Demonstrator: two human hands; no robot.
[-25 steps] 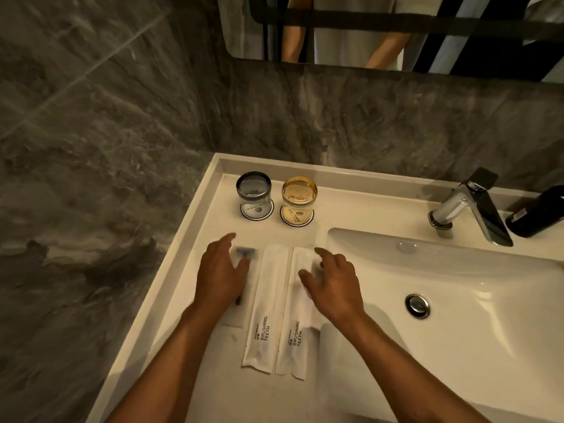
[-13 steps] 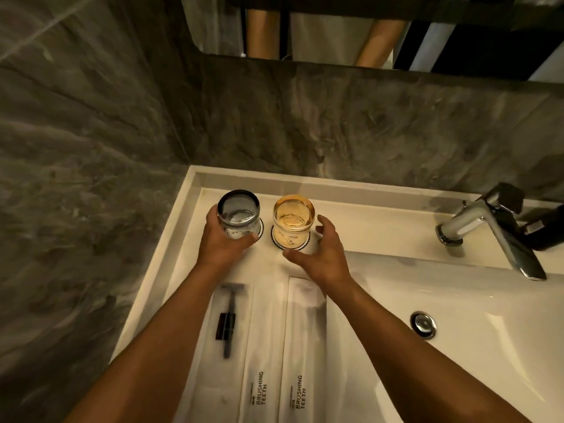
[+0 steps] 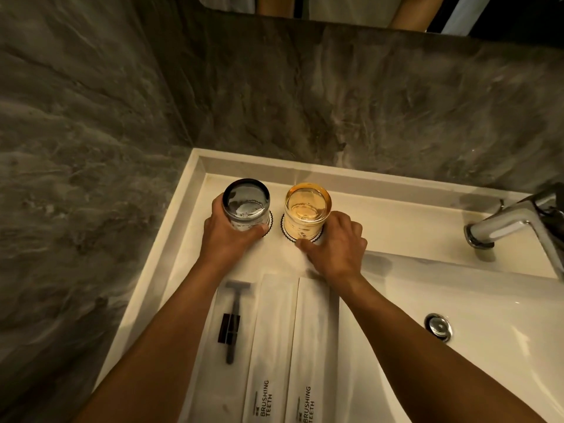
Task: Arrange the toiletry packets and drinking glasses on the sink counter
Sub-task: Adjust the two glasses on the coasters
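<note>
Two upside-down glasses stand on round coasters at the back left of the white sink counter. My left hand wraps the grey glass. The amber glass stands right beside it, with my right hand closed around its lower part. Nearer to me, three packets lie side by side: a clear razor packet, then two white packets marked BRUSHING TEETH, one in the middle and one on the right, whose far end my right wrist overlaps.
The basin with its drain plug lies to the right. A chrome tap stands at the back right. Grey marble walls close the left and back sides. A mirror edge runs along the top.
My hands left the packets and reached forward to the two glasses, then closed on them. The view has tilted down and moved closer to the counter.
</note>
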